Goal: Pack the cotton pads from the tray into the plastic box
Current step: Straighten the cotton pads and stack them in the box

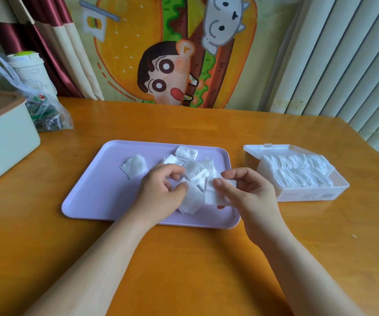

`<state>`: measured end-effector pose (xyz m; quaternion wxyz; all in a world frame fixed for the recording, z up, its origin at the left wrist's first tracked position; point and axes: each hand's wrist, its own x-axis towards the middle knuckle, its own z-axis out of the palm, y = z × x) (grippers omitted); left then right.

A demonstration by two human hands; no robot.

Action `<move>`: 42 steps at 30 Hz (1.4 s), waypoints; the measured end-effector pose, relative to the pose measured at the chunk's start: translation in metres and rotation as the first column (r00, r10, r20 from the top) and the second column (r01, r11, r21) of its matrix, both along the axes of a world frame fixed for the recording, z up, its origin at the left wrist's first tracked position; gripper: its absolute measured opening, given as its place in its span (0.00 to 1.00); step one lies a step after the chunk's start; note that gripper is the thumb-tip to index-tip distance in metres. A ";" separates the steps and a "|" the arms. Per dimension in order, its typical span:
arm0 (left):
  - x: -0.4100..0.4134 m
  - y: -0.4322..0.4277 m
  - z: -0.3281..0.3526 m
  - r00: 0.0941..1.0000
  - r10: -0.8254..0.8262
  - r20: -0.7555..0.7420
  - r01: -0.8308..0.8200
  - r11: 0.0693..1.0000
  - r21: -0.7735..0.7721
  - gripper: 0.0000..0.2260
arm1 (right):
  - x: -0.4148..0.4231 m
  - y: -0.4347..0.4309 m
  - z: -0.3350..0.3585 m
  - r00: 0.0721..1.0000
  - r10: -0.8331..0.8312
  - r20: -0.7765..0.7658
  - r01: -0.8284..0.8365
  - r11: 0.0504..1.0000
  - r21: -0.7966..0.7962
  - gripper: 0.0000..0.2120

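Observation:
A lilac tray [97,179] lies in the middle of the wooden table with several white square cotton pads [197,165] scattered on its right half and one pad [135,167] apart to the left. My left hand [161,190] hovers over the pile, its fingers curled and pinching a pad [189,198]. My right hand [243,190] holds a small stack of pads [214,193] between thumb and fingers above the tray's right side. The clear plastic box [309,195] stands right of the tray, its lid [275,149] open at the back, packed with pads [297,169].
A pale green box with a brown lid [1,137] stands at the left edge. Behind it are a plastic bag [45,110] and a paper cup [28,67]. A cartoon cloth, curtains and blinds hang behind the table.

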<state>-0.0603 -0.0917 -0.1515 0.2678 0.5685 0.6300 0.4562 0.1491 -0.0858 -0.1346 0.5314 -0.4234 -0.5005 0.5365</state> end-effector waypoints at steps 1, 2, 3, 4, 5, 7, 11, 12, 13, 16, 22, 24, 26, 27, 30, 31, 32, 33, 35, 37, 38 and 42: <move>0.001 -0.002 0.001 0.998 0.044 -0.042 -0.039 0.992 0.119 0.09 | -0.001 0.000 0.000 1.000 0.004 -0.018 -0.005 0.999 -0.046 0.08; 0.004 -0.005 0.004 0.997 0.043 -0.069 -0.026 0.974 0.224 0.08 | -0.001 -0.001 0.000 1.000 0.008 -0.025 -0.010 0.996 -0.084 0.09; 0.008 -0.008 0.007 0.996 0.002 -0.086 0.024 0.956 0.294 0.08 | -0.002 -0.001 -0.001 0.999 0.016 -0.030 -0.020 0.993 -0.112 0.09; 0.012 -0.011 0.010 0.994 -0.070 -0.086 0.094 0.943 0.320 0.08 | -0.002 -0.001 -0.002 0.999 0.025 -0.041 -0.030 0.991 -0.131 0.09; 0.016 -0.015 0.013 0.987 -0.143 -0.078 0.160 0.935 0.315 0.08 | -0.002 -0.001 -0.003 0.998 0.035 -0.053 -0.042 0.989 -0.140 0.09; 0.022 -0.016 0.011 0.969 -0.237 -0.062 0.245 0.934 0.261 0.09 | -0.001 -0.001 -0.004 0.994 0.073 -0.077 -0.082 0.987 -0.134 0.11; 0.020 -0.012 0.003 0.972 -0.227 -0.055 0.234 0.946 0.223 0.11 | 0.000 -0.003 -0.001 0.964 0.224 -0.142 -0.238 0.968 -0.084 0.17; 0.018 -0.012 0.003 0.976 -0.213 -0.038 0.216 0.954 0.209 0.12 | 0.000 -0.004 -0.001 0.957 0.250 -0.145 -0.262 0.962 -0.076 0.20; 0.018 -0.013 0.004 0.980 -0.200 -0.011 0.199 0.962 0.188 0.12 | 0.000 -0.004 0.000 0.954 0.263 -0.145 -0.275 0.959 -0.072 0.23; 0.019 -0.015 0.007 0.982 -0.185 0.043 0.176 0.972 0.156 0.10 | -0.001 -0.005 0.002 0.951 0.269 -0.152 -0.283 0.956 -0.076 0.27; 0.018 -0.011 0.003 0.981 -0.180 0.078 0.166 0.974 0.156 0.13 | 0.001 -0.003 0.002 0.964 0.209 -0.164 -0.233 0.961 -0.146 0.11; 0.019 -0.011 0.002 0.979 -0.186 0.088 0.171 0.973 0.152 0.13 | 0.000 -0.003 0.002 0.971 0.194 -0.136 -0.214 0.965 -0.151 0.10; 0.019 -0.011 0.001 0.977 -0.197 0.083 0.181 0.968 0.171 0.13 | 0.000 -0.003 0.002 0.974 0.196 -0.117 -0.213 0.964 -0.157 0.10; 0.019 -0.011 0.002 0.977 -0.203 0.071 0.187 0.965 0.186 0.13 | 0.000 -0.003 0.002 0.973 0.194 -0.121 -0.213 0.963 -0.167 0.11; 0.017 -0.013 0.005 0.974 -0.221 0.045 0.209 0.959 0.189 0.11 | 0.002 0.000 0.003 0.976 0.145 -0.165 -0.179 0.960 -0.215 0.12; 0.016 -0.014 0.006 0.975 -0.218 0.040 0.207 0.960 0.186 0.11 | 0.002 0.001 0.003 0.975 0.128 -0.179 -0.168 0.959 -0.228 0.13; 0.016 -0.015 0.007 0.976 -0.214 0.028 0.205 0.960 0.191 0.11 | 0.003 0.002 0.003 0.976 0.112 -0.186 -0.155 0.959 -0.237 0.13; 0.016 -0.015 0.008 0.979 -0.203 0.007 0.197 0.957 0.213 0.11 | 0.003 0.002 0.003 0.978 0.099 -0.186 -0.143 0.960 -0.242 0.13; 0.017 -0.015 0.010 0.984 -0.169 -0.062 0.180 0.941 0.288 0.10 | 0.002 0.002 0.002 0.984 0.082 -0.158 -0.119 0.963 -0.242 0.13; 0.018 -0.013 0.008 0.978 -0.150 -0.143 0.191 0.921 0.340 0.10 | 0.000 0.000 0.001 0.989 0.091 -0.119 -0.117 0.967 -0.228 0.13; 0.019 -0.012 0.006 0.974 -0.152 -0.170 0.203 0.916 0.346 0.09 | -0.001 0.000 0.000 0.990 0.104 -0.098 -0.123 0.968 -0.219 0.13; 0.016 -0.006 -0.001 0.962 -0.160 -0.220 0.226 0.921 0.318 0.10 | -0.003 -0.003 0.001 0.977 0.190 -0.095 -0.206 0.955 -0.212 0.14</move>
